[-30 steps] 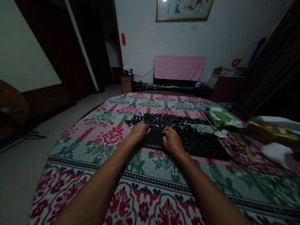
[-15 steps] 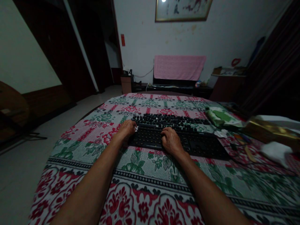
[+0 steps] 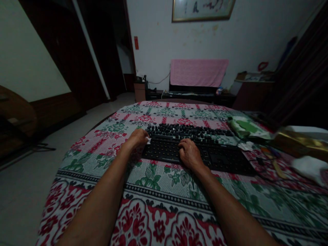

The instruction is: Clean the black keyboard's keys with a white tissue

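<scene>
A black keyboard base (image 3: pixel 220 159) with its keycaps taken off lies on a floral cloth (image 3: pixel 164 205). A row of loose black keycaps (image 3: pixel 184 130) lies just behind it. My left hand (image 3: pixel 137 138) is curled at the base's left end, pinching a small white scrap (image 3: pixel 148 140). My right hand (image 3: pixel 189 154) rests knuckles-up on the middle of the base, fingers bent onto it.
A green packet (image 3: pixel 243 127) and a small white paper (image 3: pixel 245 146) lie right of the keycaps. A gold box (image 3: pixel 297 143), a white wad (image 3: pixel 309 168) and a cable sit at the far right. The cloth's left edge drops to bare floor (image 3: pixel 23 191). A pink-draped cabinet (image 3: pixel 198 72) stands behind.
My left hand slid left off the keyboard base to its left end and now shows a white scrap in its fingers. My right hand stayed put.
</scene>
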